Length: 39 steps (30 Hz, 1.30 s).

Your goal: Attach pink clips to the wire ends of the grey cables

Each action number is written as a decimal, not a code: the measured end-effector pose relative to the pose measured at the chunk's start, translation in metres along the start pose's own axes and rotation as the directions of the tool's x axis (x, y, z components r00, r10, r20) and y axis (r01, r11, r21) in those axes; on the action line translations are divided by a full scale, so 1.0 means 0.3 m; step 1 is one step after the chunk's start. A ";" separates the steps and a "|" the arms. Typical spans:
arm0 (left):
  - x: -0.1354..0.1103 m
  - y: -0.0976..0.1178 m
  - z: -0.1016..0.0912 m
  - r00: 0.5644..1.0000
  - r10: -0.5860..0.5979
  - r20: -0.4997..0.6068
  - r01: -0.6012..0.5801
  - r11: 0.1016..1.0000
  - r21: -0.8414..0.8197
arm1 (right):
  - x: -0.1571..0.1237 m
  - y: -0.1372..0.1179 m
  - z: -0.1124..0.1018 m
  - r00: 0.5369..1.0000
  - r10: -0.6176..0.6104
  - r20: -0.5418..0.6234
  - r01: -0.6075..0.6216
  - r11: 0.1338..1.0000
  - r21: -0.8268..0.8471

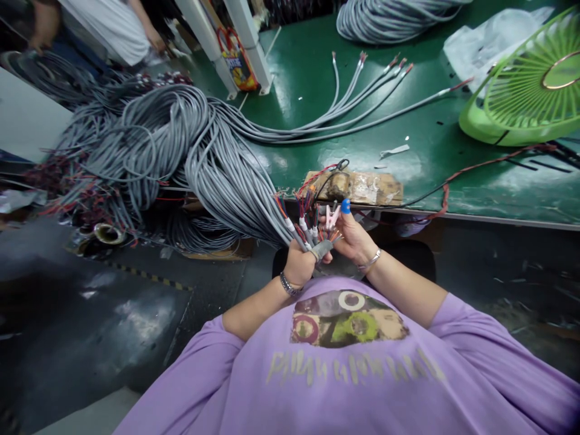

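My left hand [300,264] is closed round several grey cables [272,212] near their stripped ends, its thumb wrapped in grey tape or a cover. Fine coloured wires [302,208] fan out of the white-banded cable ends above this fist. Close by on the right, my right hand [356,243] has a blue cover [345,206] on the thumb tip. A small pale pink clip [332,216] sits between its thumb and fingers, right against the wires. Some of the right fingers are hidden behind the wire ends.
A big heap of grey cable [154,130] covers the left of the green table [299,160]. A taped wooden block [374,187] lies at the front edge. A green fan [521,90] and plastic bag [489,45] are at right. Another person [113,30] stands far left.
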State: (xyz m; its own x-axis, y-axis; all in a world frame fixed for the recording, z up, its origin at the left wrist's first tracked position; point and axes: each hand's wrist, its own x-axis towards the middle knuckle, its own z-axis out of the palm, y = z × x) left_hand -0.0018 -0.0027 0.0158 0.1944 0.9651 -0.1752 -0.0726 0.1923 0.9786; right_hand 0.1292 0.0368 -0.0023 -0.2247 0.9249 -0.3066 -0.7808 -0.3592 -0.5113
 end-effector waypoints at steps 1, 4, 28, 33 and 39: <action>-0.004 0.003 -0.001 1.000 0.000 0.001 0.000 1.000 -0.011 | -0.003 -0.002 -0.002 1.000 0.018 0.006 -0.019 1.000 0.017; -0.018 0.010 -0.006 1.000 0.010 0.006 -0.009 0.999 -0.040 | -0.019 -0.016 0.000 0.997 0.077 0.023 -0.078 0.996 0.040; -0.006 -0.029 0.011 0.993 0.047 -0.105 -0.052 0.997 -0.052 | 0.001 -0.010 0.009 0.999 0.028 0.031 -0.028 1.000 0.006; -0.007 -0.026 0.010 0.995 0.031 -0.093 -0.036 0.998 -0.053 | 0.007 -0.002 0.008 0.999 0.043 -0.019 -0.042 0.997 0.064; -0.020 -0.022 -0.005 0.996 0.044 -0.079 -0.046 0.998 -0.032 | -0.013 0.001 -0.002 0.997 0.057 0.046 -0.061 0.994 0.091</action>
State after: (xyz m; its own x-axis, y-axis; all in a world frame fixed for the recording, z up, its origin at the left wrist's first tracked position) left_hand -0.0038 -0.0094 0.0103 0.1128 0.9836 -0.1404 -0.1126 0.1530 0.9818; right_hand 0.1302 0.0331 -0.0018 -0.2951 0.9078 -0.2981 -0.8157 -0.4018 -0.4161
